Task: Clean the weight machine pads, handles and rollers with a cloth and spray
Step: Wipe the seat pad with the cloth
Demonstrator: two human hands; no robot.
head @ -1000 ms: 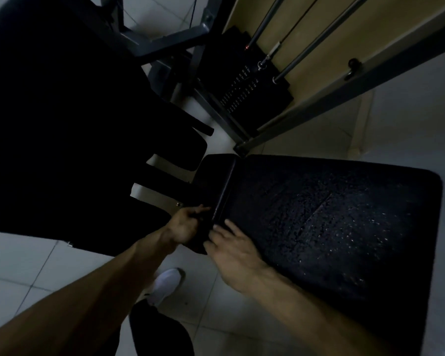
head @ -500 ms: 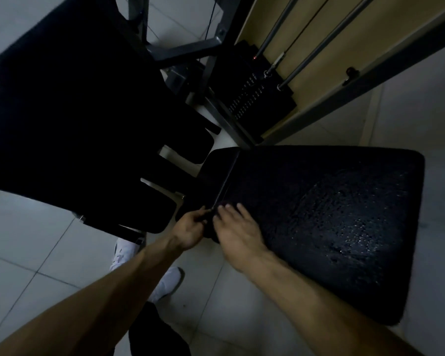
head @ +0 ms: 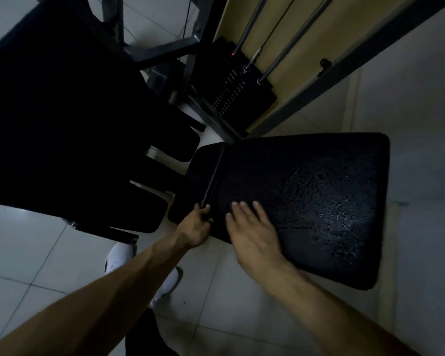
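Pad (head: 306, 191), droplet-speckled, above tiled floor (head: 411, 119)

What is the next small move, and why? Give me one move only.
Probably bring a cloth onto the spray droplets beading on the pad: the right hand lies flat and bare on it, the left hand pinches the strip at its edge, and no cloth shows.

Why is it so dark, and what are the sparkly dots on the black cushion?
Head view: dim light leaves the left pad plain black, no detail; the seat pad catches light on its rough top as tiny glints, brightest toward its right side.
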